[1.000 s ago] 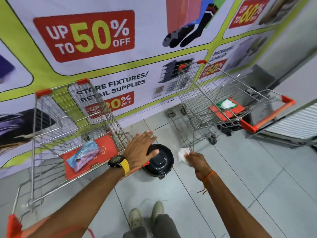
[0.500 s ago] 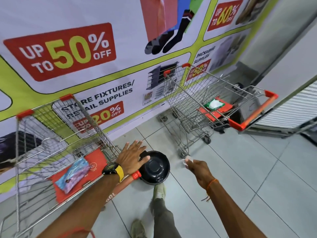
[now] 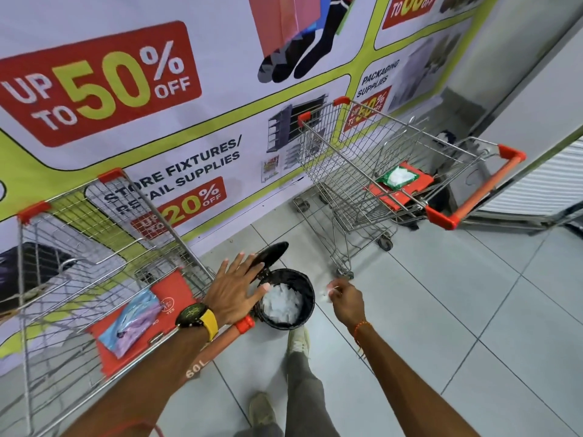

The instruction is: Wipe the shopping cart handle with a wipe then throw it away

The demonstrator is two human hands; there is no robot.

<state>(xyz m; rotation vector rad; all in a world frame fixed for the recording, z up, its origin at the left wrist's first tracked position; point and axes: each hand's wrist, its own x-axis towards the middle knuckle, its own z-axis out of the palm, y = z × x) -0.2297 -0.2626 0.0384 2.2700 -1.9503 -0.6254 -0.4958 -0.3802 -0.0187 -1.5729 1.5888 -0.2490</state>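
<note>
A small black pedal bin [image 3: 307, 305] stands on the floor between two wire carts, its lid [image 3: 271, 253] tipped up. White crumpled wipes lie inside. My right hand [image 3: 345, 299] pinches a small white wipe [image 3: 326, 293] just right of the bin's rim. My left hand [image 3: 235, 287] hovers with fingers spread over the bin's left edge, above the orange handle [image 3: 227, 340] of the left cart [image 3: 104, 253]. A foot [image 3: 298, 340] rests at the bin's base.
The second cart [image 3: 362, 171] stands at the right with a green wipes pack [image 3: 397, 177] on its red seat flap. A blue-pink pack [image 3: 129, 323] lies in the left cart. A sale banner [image 3: 220, 99] covers the wall behind. Grey floor tiles [image 3: 457, 326] spread right.
The bin's lid has swung up, showing white wipes inside. A foot has moved onto the bin's base. My right hand with the wipe stays beside the rim.
</note>
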